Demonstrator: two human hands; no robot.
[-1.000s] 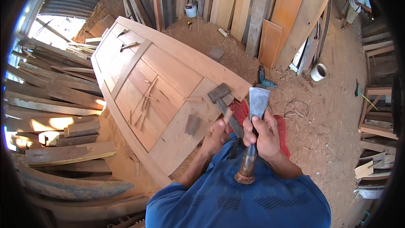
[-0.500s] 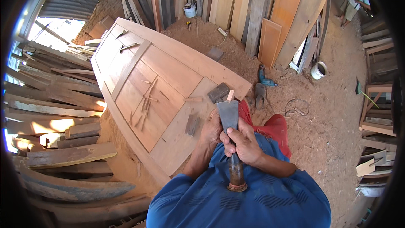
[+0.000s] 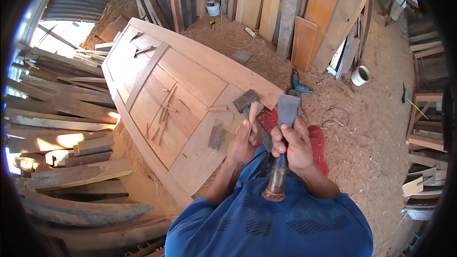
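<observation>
Head view: The right hand (image 3: 296, 151) grasps a chisel (image 3: 287, 111), its fingers and thumb closed around the shank just below the blade. The chisel stands beyond the near edge of the panelled door (image 3: 191, 167), in front of the person's torso, blade up and handle butt down. The left hand (image 3: 242, 146) grips a slim wooden piece (image 3: 253, 113) between thumb and fingers, upper end projecting upward, just beside the door's near edge.

A hammer (image 3: 246, 101) lies with its head by the door's near right corner; its handle extends over the near edge toward the lap. A dark block (image 3: 216, 137) rests near the middle of that edge. Thin wood slivers (image 3: 164, 109) lie scattered over the door's central panels. On the ground beyond the near right corner lies a teal power drill (image 3: 301, 84).
</observation>
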